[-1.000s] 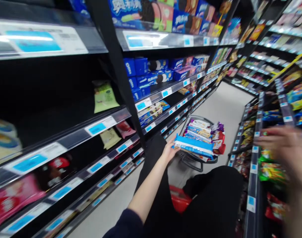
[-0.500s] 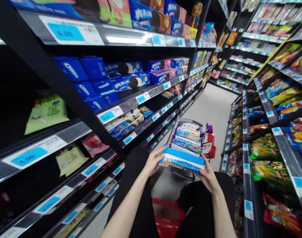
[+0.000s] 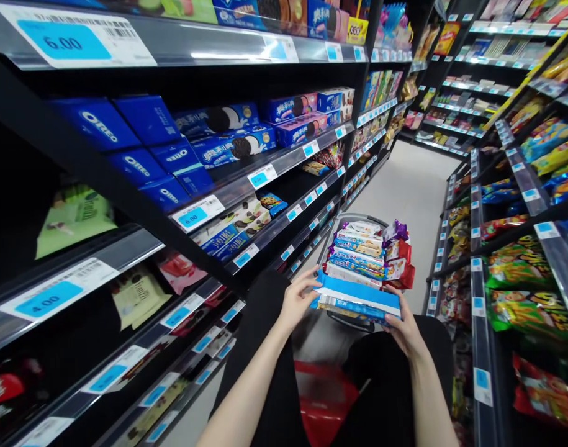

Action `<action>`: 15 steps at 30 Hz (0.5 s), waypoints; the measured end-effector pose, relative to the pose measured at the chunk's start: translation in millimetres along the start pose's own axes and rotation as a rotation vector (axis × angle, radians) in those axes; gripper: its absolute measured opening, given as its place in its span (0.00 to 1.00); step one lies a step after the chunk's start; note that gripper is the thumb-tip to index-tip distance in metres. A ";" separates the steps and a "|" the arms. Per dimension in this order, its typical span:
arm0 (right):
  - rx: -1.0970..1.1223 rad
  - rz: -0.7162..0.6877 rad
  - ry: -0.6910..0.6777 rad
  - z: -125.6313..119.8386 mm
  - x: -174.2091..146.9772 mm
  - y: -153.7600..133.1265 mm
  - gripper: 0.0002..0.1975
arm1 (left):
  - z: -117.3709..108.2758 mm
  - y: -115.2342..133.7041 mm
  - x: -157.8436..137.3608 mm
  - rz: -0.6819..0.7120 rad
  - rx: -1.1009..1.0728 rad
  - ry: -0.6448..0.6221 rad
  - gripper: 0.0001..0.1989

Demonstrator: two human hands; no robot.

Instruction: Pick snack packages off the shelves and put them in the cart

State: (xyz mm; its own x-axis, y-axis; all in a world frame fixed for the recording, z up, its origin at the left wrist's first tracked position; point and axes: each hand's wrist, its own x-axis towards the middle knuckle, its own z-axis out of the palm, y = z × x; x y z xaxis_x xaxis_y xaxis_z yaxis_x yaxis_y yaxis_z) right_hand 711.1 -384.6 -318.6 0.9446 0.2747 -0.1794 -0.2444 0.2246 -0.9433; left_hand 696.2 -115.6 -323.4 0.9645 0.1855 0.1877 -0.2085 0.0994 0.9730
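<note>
On the left, blue boxes (image 3: 139,164) are stacked near the left end of a shelf (image 3: 286,160), behind its front edge. Further right, the left hand (image 3: 297,303) grasps the left end of a blue and white pack (image 3: 358,295). This pack lies level over the near edge of the grey basket (image 3: 362,216); I cannot tell whether it touches the packets (image 3: 358,254) lying in rows inside. Red packets (image 3: 399,267) stick out at the basket's right edge. The right hand (image 3: 405,326) grasps the pack's right end, thumb at the near side. One second ago, this hand was away beside the right-hand shelves, and only the left one was holding the pack. At far right, green bags (image 3: 528,310) lie on the shelf there.
</note>
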 end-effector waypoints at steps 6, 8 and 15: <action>-0.061 0.054 0.043 0.9 2.2 -3.4 0.37 | -0.3 4.7 0.3 -0.037 0.002 -0.141 0.09; -0.107 0.039 0.097 1.1 4.2 -2.8 0.36 | -0.1 5.4 0.2 -0.054 0.010 -0.148 0.09; -0.189 0.026 0.184 -4.7 8.3 4.3 0.34 | 3.8 4.3 -1.8 -0.025 0.071 -0.187 0.07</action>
State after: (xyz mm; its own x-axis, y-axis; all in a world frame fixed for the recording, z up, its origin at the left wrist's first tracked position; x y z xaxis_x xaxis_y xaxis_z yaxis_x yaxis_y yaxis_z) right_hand 718.9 -385.7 -325.5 0.9667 0.0994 -0.2356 -0.2402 0.0366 -0.9700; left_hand 694.1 -119.2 -319.1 0.9839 -0.0018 0.1790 -0.1788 0.0309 0.9834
